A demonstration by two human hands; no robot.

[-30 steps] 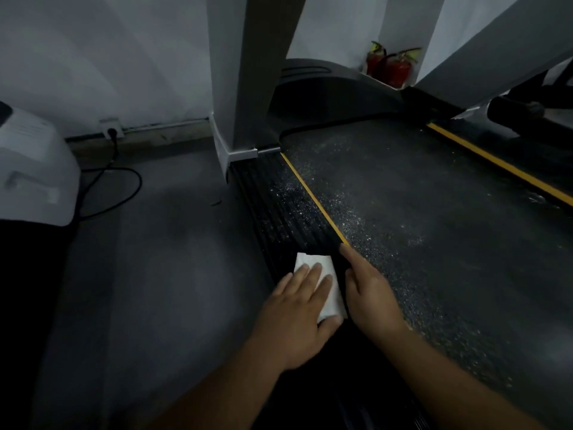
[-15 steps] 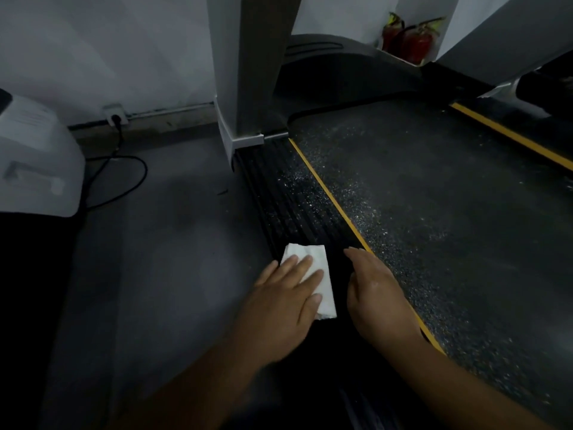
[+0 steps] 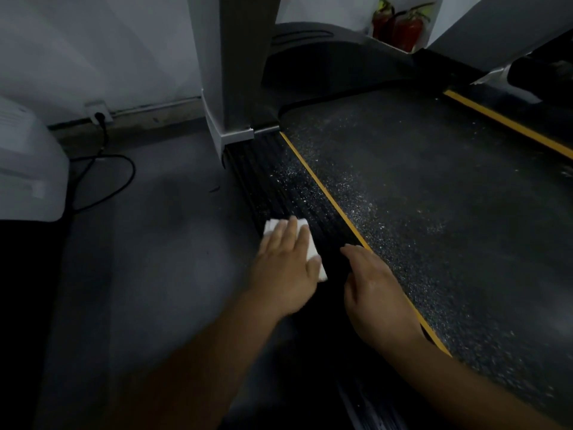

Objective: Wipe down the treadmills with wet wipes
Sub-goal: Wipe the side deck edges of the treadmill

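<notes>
The person's left hand (image 3: 285, 268) lay flat, fingers straight and close together, pressing a folded white wet wipe (image 3: 311, 247) onto the treadmill's ribbed black side rail (image 3: 279, 187); the wipe showed past the fingertips and along the thumb side, while most of it sat under the palm; the hand was somewhat blurred. The right hand (image 3: 375, 290) held nothing; its fingers were stretched loosely forward and it lay low over the same rail, just beside the yellow stripe (image 3: 325, 190) that separated the rail from the belt (image 3: 434, 197); whether it touched the rail could not be told. The two hands were near each other but apart, with a dark strip of rail between them.

The belt was dark and speckled with pale flecks, and similar flecks dotted the rail ahead of the wipe; a second yellow stripe (image 3: 511, 125) ran along the belt's far edge. A grey upright post (image 3: 235, 72) rose from the front end of the rail; beyond the motor cover (image 3: 325, 51) two red fire extinguishers (image 3: 403, 26) stood against the wall. To the left, on the grey floor (image 3: 155, 243), a black cable (image 3: 124, 178) looped from a wall socket (image 3: 99, 114) towards a white appliance (image 3: 24, 159) at the frame's edge.
</notes>
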